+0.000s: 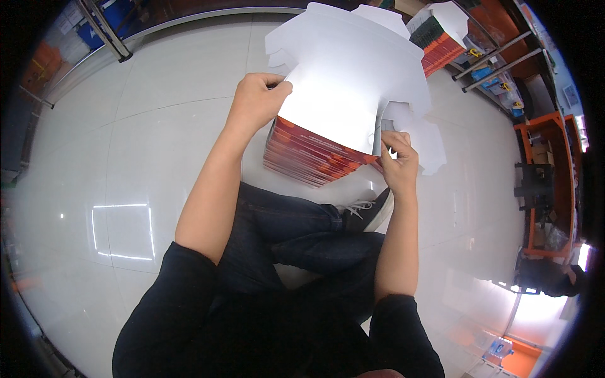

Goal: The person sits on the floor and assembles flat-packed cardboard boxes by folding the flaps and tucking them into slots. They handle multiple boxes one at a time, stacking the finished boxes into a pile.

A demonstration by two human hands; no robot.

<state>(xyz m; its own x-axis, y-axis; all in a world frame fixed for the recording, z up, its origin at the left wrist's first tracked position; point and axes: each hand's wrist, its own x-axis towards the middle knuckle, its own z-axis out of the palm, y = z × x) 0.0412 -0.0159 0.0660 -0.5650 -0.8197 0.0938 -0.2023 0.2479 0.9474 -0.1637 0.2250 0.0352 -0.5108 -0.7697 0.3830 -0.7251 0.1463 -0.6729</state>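
Note:
A white die-cut carton blank [337, 82] with flaps lies before me, printed red and orange along its near side. Beneath it is a stack of similar printed cartons [309, 157], seen edge-on. My left hand [257, 104] pinches the blank's left edge between thumb and fingers. Closed at the right near corner, my right hand [400, 162] grips the right side, which bends there; its fingertips are partly hidden. Another white flapped blank [433, 148] shows beyond the right hand, partly covered.
I sit on a glossy tiled floor [170, 151] with my legs folded; my shoe [365, 214] is close to the stack. A second carton stack [441, 44] stands far right, beside metal rails [501, 60]. An orange shelf unit [561, 176] is at the right.

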